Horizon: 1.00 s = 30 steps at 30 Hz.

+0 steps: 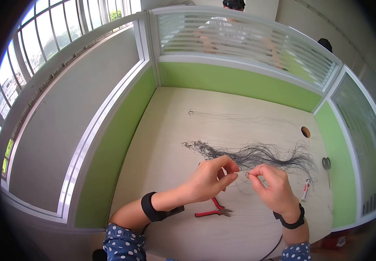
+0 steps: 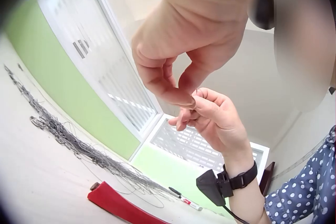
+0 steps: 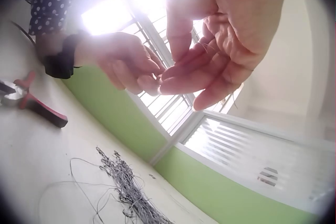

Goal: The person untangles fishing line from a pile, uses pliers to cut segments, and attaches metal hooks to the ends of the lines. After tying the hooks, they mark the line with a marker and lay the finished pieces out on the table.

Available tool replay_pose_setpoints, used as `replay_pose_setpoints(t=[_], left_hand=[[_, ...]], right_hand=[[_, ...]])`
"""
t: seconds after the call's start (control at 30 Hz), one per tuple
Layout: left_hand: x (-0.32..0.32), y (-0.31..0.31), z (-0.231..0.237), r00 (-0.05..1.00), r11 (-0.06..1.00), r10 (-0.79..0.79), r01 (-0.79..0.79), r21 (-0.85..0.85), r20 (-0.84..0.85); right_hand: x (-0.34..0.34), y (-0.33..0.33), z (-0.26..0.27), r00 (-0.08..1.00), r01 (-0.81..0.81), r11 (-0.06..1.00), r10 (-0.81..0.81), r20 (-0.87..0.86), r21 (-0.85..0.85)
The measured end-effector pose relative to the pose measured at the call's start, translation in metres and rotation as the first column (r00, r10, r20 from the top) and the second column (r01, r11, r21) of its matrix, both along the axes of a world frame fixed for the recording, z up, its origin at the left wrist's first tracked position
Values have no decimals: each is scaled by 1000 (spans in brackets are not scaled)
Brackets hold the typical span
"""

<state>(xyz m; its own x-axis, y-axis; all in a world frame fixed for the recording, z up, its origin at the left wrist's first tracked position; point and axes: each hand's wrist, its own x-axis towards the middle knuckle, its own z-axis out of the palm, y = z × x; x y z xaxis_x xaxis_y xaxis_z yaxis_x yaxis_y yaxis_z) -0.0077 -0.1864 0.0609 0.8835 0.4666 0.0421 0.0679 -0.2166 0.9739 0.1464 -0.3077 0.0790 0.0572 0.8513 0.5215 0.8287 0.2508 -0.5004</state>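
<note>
My left hand and right hand meet fingertip to fingertip above the table. My right thumb and index finger pinch a thin fishing line, which runs in fine strands across the fingers. My left thumb and index finger pinch at the same spot, on the line's end; any hook there is hidden by the fingertips. Just beyond the hands lies a bundle of dark fishing lines with hooks clustered at its left end. Red-handled pliers lie below my left hand, jaws pointing right.
Farther back, a few hooks on thin lines lie apart. A marker, black scissors and a cable hole are at the right. Green partitions enclose the table; a person sits behind the back one.
</note>
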Motion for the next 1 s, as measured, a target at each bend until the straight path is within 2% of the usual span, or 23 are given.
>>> replay_pose_setpoints(t=[0.2,0.4,0.47,0.83,0.9,0.93,0.97,1.0], left_hand=[[1,-3,-2,996,997,-63,59,57,66],[3,-5,-7,994,987,-33,16,158,107],[4,-5,-11,982,976,-31,-10,218,186],[3,-4,-8,990,994,-68,58,87,123],[2,-2,-10,993,995,-72,65,70,97],[2,1,-16,991,942,-123,100,320,53],[1,2,-20,987,826,-160,136,547,-3],[-4,-1,-22,987,826,-160,135,547,-1]], right_hand=[[-1,3,-6,1000,-22,1000,22,-22,4],[-3,5,-8,998,-66,997,66,8,-34],[-3,5,-9,998,-67,997,67,11,-32],[-2,6,-9,996,-79,997,79,33,-1],[1,4,-8,999,-28,1000,28,23,-8],[2,3,-7,999,-27,1000,27,24,-7],[3,3,-6,999,-27,1000,27,23,-3],[4,2,-5,999,-26,1000,26,23,1]])
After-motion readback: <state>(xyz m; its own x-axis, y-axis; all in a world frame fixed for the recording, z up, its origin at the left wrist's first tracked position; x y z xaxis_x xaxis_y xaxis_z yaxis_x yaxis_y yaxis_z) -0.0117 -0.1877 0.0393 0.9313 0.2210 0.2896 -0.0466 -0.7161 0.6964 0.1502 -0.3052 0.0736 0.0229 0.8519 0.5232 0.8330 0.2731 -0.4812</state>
